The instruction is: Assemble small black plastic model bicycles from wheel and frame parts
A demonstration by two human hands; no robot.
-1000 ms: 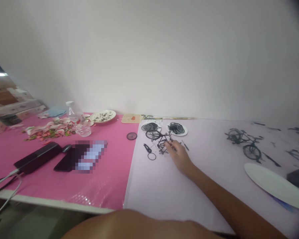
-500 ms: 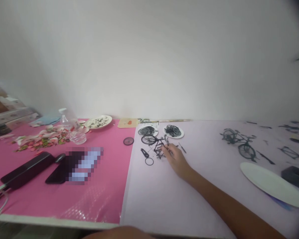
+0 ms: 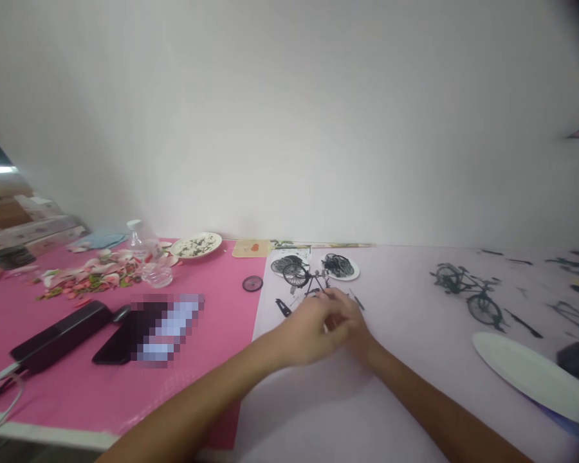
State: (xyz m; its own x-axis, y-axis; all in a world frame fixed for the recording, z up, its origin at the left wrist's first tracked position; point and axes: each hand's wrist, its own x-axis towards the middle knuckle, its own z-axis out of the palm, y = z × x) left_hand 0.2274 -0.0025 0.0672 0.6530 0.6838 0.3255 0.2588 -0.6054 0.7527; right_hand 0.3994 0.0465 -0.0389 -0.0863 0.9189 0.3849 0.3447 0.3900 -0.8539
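A small black model bicycle frame with one spoked wheel (image 3: 295,275) rises beyond my hands over the pale cloth. My right hand (image 3: 350,316) has its fingers closed on the frame's near end. Against it, my left hand (image 3: 309,329) is closed too, its thumb and fingers pinched close to the right fingers; whether it grips a part is hidden. A loose black wheel (image 3: 252,283) lies on the pink cover to the left. Just beyond my left hand is a flat black part (image 3: 284,307).
Two plates of black parts, one a white plate (image 3: 354,269), stand behind. Rightward are another model bicycle (image 3: 468,290) and an oval white plate (image 3: 531,376). A phone (image 3: 130,334), black power bank (image 3: 60,335), clear bottle (image 3: 139,243) and pink-green pieces (image 3: 91,273) lie left.
My left hand has come in from the lower left to meet my right hand at the model bicycle. The view has shifted slightly, and the ring-shaped part is now covered.
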